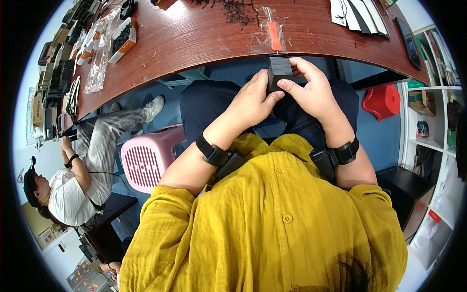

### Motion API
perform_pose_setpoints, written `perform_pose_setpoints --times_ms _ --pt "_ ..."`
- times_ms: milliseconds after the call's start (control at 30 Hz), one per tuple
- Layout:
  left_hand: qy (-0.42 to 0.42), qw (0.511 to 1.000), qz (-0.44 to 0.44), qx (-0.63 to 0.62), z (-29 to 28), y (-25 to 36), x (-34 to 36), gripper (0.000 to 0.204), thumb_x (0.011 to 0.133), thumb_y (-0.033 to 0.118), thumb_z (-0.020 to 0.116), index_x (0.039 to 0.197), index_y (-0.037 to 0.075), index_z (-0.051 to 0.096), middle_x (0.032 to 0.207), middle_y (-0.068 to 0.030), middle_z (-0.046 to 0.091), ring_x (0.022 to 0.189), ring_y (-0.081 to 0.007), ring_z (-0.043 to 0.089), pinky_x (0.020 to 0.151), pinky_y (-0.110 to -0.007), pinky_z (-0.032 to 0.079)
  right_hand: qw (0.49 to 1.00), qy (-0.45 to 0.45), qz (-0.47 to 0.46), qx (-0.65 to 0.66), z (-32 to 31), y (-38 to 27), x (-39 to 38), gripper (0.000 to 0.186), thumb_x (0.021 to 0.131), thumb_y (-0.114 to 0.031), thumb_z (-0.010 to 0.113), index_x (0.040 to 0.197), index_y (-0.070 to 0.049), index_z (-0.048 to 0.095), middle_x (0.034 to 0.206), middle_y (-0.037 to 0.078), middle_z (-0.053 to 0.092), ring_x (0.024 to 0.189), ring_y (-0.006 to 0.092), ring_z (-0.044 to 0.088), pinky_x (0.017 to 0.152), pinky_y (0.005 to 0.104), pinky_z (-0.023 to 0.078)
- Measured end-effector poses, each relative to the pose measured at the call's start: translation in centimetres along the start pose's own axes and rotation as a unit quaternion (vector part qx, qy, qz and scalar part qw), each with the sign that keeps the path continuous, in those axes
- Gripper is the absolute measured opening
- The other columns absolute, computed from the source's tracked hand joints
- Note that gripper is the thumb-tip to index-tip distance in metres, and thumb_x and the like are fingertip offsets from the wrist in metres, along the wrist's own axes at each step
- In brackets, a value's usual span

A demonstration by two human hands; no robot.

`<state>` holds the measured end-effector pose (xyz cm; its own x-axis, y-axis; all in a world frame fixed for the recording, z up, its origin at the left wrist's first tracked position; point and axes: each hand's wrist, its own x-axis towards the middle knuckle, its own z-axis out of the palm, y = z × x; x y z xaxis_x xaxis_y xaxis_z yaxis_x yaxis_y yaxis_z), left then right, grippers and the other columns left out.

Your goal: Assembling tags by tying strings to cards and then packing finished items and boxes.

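Just off the near edge of the red-brown table (194, 36), above the person's lap, sits a small dark block (280, 68); it is tucked between two bare hands, and thin lines run across the side that faces up.

The left hand (254, 97) hugs the block from the left; its fingers lie close together along that side, and its thumb reaches across near the lower end; the right hand (311, 87) has its thumb on the lower right corner and its fingers bent around the far right side, so both hands have the block in a narrow hold; some fingertips are hidden, so nobody can tell how hard they press.

The block looks stiff, with straight sides and sharp corners; it is likely light enough for one hand; its lines may be little ridges, which would help skin grip, or the edges of thin sheets piled up, which could slide apart; the picture does not show which. Holding it by two flat sides, low down, with a thumb on the near face, seems safest; a soft squeeze should do, and pushing on one corner might make it tip.

Beyond the block, on the table, is an orange-handled tool (273, 36) on clear plastic (258, 43).
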<state>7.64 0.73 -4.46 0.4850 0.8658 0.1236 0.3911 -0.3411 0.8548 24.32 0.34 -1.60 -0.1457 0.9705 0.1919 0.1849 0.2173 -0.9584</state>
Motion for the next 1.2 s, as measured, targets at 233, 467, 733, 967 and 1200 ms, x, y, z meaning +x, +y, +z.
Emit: perform_pose_setpoints --times_ms 233,467,733,967,1200 --pt "0.044 0.999 -0.013 -0.015 0.4 -0.1 1.4 0.034 0.081 0.017 0.064 0.106 -0.001 0.048 0.103 -0.0231 0.056 0.100 -0.0391 0.054 0.084 -0.042 0.045 0.986 0.098 -0.005 -0.133 0.8 0.0 0.2 0.030 0.073 -0.015 0.073 0.093 0.001 0.058 0.081 0.012 0.062 0.075 0.0218 0.063 0.069 0.0318 0.050" --pt "0.064 0.994 -0.083 -0.008 0.4 -0.3 1.1 0.037 0.084 0.026 0.061 0.105 -0.004 0.053 0.100 -0.0252 0.060 0.096 -0.0406 0.056 0.082 -0.043 0.045 0.956 0.112 -0.024 -0.270 0.4 -0.3 0.0 0.041 0.069 -0.034 0.074 0.086 -0.002 0.056 0.080 0.014 0.060 0.070 0.0269 0.061 0.063 0.0351 0.049" --pt "0.074 0.993 -0.048 0.080 -0.4 0.0 0.5 0.049 0.084 0.028 0.061 0.117 -0.004 0.045 0.107 -0.0274 0.056 0.101 -0.0413 0.054 0.085 -0.042 0.045 0.953 0.065 -0.004 -0.294 -0.2 -2.1 -0.6 0.038 0.073 -0.031 0.071 0.092 -0.002 0.057 0.082 0.014 0.059 0.070 0.0291 0.060 0.064 0.0372 0.049" --pt "-0.169 0.957 -0.083 0.221 -6.7 4.5 -0.2 0.045 0.082 0.032 0.063 0.112 -0.001 0.055 0.099 -0.0214 0.062 0.094 -0.0353 0.060 0.082 -0.038 0.048 0.972 -0.046 0.039 -0.227 -4.3 -3.4 -2.2 0.024 0.078 -0.020 0.067 0.088 -0.001 0.059 0.083 0.013 0.061 0.069 0.0239 0.062 0.066 0.0317 0.050" --pt "0.007 0.993 -0.117 0.019 -20.3 9.1 13.8 0.023 0.090 0.021 0.056 0.103 0.002 0.060 0.084 -0.0039 0.064 0.073 -0.0095 0.058 0.066 -0.024 0.048 0.962 -0.031 0.101 -0.252 -8.3 -1.3 -2.3 0.016 0.078 -0.016 0.065 0.081 -0.001 0.061 0.075 0.014 0.062 0.064 0.0238 0.060 0.060 0.0317 0.048"
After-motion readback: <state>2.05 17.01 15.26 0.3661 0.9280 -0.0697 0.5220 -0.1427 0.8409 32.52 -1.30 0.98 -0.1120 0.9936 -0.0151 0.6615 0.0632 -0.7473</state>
